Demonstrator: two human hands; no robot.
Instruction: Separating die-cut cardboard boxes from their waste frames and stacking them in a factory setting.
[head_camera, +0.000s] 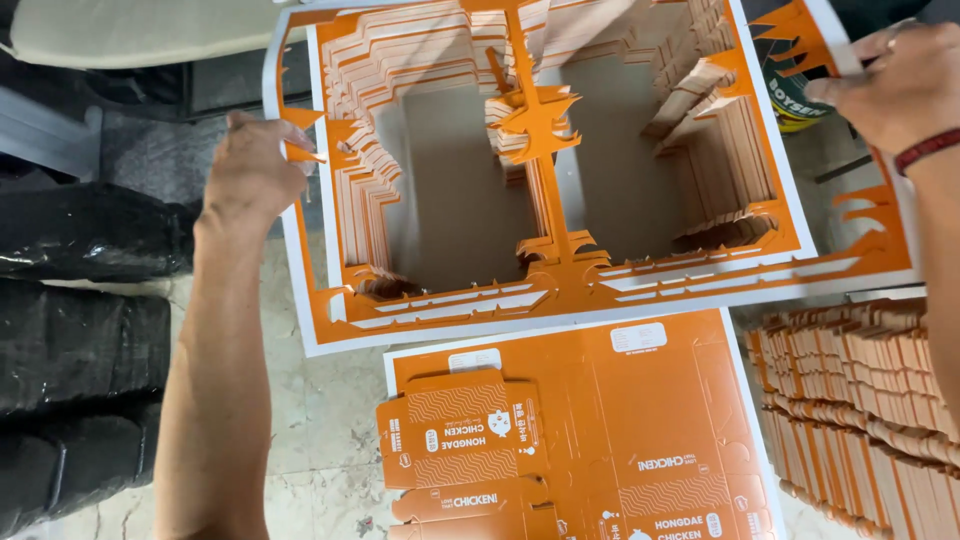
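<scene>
Pinched in both hands, the orange die-cut waste frame (560, 290) hangs over the floor. I note the left hand (250, 170) closed on the frame's left border, fingers curled round the white edge beside a small orange tab. Its forearm runs down the left of the view.

Left of that arm I see black plastic-wrapped bundles (70, 340) lying on the pale stone floor (320, 400).

Moving right: the frame is a stack of sheets with two large rectangular openings punched through, a narrow orange strip between them, stepped cut edges showing down inside each opening. I read brown board at the bottom of both holes.

Just below the frame, partly under its lower edge, lies a stack of printed orange sheets (620, 420), uncut, with flat box outlines on the top one.

Further right, a pile of punched-out orange box blanks (860, 410) sits fanned in rows, close beside the printed stack.

Top right, the right hand (900, 85) grips the frame's right border, thumb on top, fingers closed over the white margin; a red band circles the wrist. A round tin (795, 100) shows partly behind the frame there.
</scene>
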